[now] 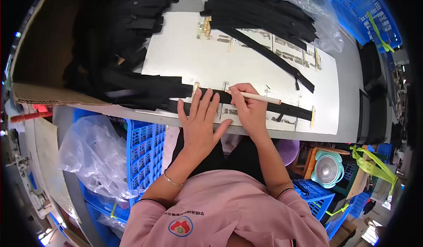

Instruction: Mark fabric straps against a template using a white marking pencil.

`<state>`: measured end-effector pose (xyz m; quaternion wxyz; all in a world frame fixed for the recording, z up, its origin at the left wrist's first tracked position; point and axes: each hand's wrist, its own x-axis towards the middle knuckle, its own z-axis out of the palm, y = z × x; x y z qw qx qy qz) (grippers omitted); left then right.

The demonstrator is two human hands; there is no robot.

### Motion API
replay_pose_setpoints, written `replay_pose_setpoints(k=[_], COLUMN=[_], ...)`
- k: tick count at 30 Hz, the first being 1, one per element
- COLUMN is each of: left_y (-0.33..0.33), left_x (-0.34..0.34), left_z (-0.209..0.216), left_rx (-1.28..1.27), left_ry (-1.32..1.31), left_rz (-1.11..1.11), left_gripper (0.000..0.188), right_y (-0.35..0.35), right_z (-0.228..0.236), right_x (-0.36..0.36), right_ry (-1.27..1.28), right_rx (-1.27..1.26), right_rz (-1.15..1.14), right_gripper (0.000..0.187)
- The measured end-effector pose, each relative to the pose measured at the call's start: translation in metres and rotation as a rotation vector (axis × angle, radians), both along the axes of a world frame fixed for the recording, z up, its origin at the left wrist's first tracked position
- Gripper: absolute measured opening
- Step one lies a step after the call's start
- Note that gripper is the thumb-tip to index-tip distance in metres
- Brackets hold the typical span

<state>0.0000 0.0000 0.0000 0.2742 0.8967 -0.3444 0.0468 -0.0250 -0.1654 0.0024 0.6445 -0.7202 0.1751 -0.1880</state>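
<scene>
From here I see left hand (200, 125) laid flat, fingers apart, on black zipper (291, 110) along near side of white board (324, 92) on bench (349, 84). Right hand (252, 112): fingers clamped on pale pencil (264, 99), tip at zipper; contact I can't tell. Step, I judge: marking zipper. Next move calls for still tape, short controlled stroke.

Zipper strip (288, 110) — matt cloth; pen (264, 98) smooth; bag (99, 152) — glossy, crinkled plastic; carton (42, 66) matt cardboard.
</scene>
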Motion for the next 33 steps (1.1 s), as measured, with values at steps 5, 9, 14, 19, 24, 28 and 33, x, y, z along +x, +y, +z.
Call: replay_pose_setpoints(k=[5,9,14,19,24,28,33], left_y=[0.002,0.002,0.002,0.001,0.0,0.0,0.001], left_x=[0.004,0.003,0.002,0.002,0.002,0.002,0.002], left_z=[-0.001,-0.003,-0.005,-0.003,-0.001,-0.001,-0.005], left_rx=[-0.022,-0.046,-0.042,-0.035,-0.026,-0.004,0.002], left_ry=[-0.021,-0.025,-0.049,-0.049,-0.052,-0.034,-0.053], left_rz=[-0.011,-0.004,0.005,0.003,-0.002,-0.005,0.002], left_gripper=[0.068,0.068,0.068,0.068,0.068,0.069,0.071], right_y=[0.005,0.006,0.007,0.003,0.001,-0.001,-0.02], right_z=[0.006,0.008,0.011,0.015,0.009,0.01,0.019], right_x=[0.003,0.003,0.005,-0.001,-0.001,-0.003,-0.029], right_ry=[0.028,0.04,0.037,0.067,0.045,0.02,-0.042], right_rx=[-0.125,-0.156,-0.238,-0.221,-0.282,-0.325,-0.241], right_rz=[0.006,0.027,-0.006,0.071,0.097,0.109,-0.025], right_gripper=[0.014,0.014,0.016,0.018,0.017,0.016,0.017])
